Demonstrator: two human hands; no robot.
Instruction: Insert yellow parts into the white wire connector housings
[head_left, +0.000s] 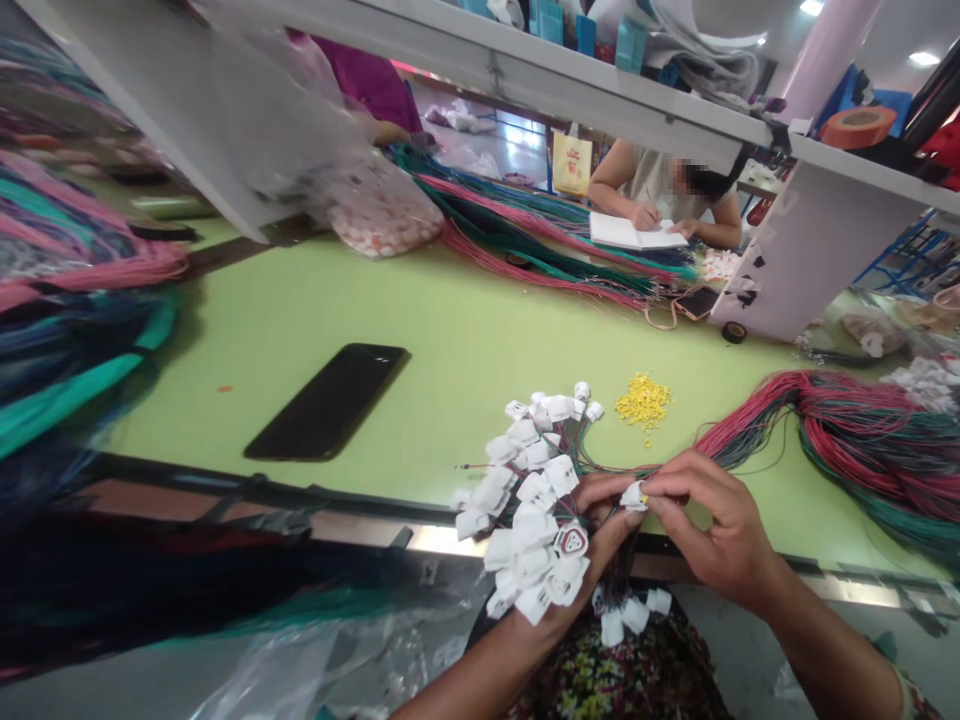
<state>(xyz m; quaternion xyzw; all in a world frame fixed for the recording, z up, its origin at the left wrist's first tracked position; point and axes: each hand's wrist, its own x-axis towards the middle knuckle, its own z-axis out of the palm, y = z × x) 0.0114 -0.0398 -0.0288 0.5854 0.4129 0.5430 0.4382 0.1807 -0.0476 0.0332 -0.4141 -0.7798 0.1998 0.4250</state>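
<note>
My left hand [606,520] pinches a small white plug connector [634,496] near the table's front edge. A thick cluster of white connectors [534,540] on thin wires hangs over that hand and wrist, partly hiding it. My right hand [716,520] is closed at the connector's right side, thumb and forefinger pressed on a tiny yellow piece [644,499] at its end. Just beyond the hands lies a small heap of yellow pieces [643,400]. Red, black and green wires [735,435] run from the connectors toward a bundle on the right.
A black phone [328,402] lies left on the green table [225,330]. Wire bundles stand at the far left [75,260] and right [877,450]. A bag of small parts [386,215] sits at the back. Across the table, a person [664,195] writes in a notebook [637,232] below a shelf [525,85].
</note>
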